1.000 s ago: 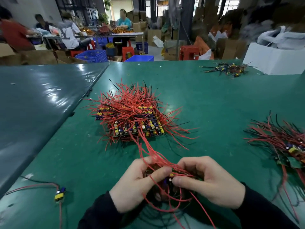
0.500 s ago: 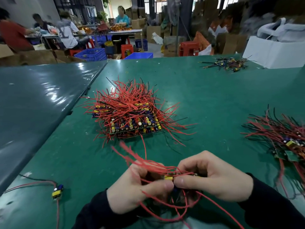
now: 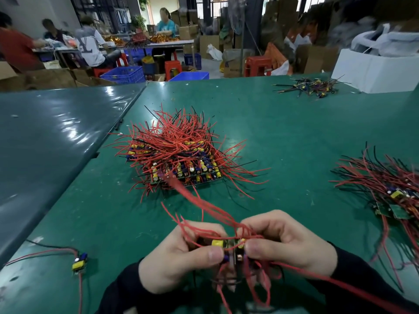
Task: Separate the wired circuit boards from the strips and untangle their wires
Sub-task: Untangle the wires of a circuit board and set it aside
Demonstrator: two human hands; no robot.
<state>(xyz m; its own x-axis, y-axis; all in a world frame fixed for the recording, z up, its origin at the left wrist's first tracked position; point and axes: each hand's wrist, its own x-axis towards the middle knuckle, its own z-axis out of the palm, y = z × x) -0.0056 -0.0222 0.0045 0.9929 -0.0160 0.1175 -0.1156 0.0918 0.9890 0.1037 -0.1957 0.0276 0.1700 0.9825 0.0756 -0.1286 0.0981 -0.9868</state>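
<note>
Red wires (image 3: 181, 141) (some black) on green table (image 3: 283, 137).

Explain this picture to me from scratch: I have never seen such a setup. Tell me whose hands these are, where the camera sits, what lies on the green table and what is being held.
There is no machine here. A person wears a camera on the head, so the single view looks forward and down at that person's own two bare hands.

The left hand and the right hand each pinch one end of a small strip of circuit boards, red wires trailing from it. Both hands have a closed grip on it.

On the green table lie a large pile of wired boards in the middle, another pile at the right edge, a single wired board near left, and a small heap of parts far right beside a white box. Other people work at tables behind.
</note>
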